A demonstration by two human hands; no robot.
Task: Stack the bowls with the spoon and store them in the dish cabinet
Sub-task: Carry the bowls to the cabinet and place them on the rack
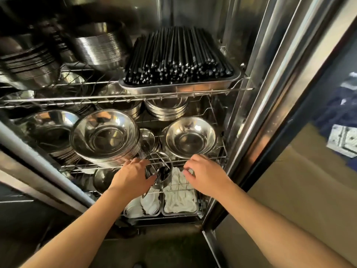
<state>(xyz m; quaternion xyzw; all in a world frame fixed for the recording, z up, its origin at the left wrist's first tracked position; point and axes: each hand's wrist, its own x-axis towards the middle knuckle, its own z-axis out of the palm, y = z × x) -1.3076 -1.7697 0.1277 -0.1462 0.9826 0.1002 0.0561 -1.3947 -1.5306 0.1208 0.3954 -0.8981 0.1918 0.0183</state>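
Upper left of the dish cabinet (257,55) is dark and blurred; the steel stacks there read only as ribbed shapes. The small bowl (162,176) between the hands is half covered by the left hand (133,176) and by shelf wire; how many bowls are nested there cannot be told. A dark spoon (164,171) lies in it, handle running toward 11 o'clock under the wire.

Left hand: fingers curled, thumb and fingertips closed on the bowl's near rim. Right hand (202,176): fingers bent down onto the front wire of the middle shelf (212,157); whether they grip it cannot be told.

Middle shelf holds a big steel bowl stack (105,136) at 10 o'clock and a single-looking bowl (190,137) at 1 o'clock. Above, a tray of black chopsticks (179,60). Below, trays of white cloths (179,200). The glass door (318,132) stands open at 3 o'clock.
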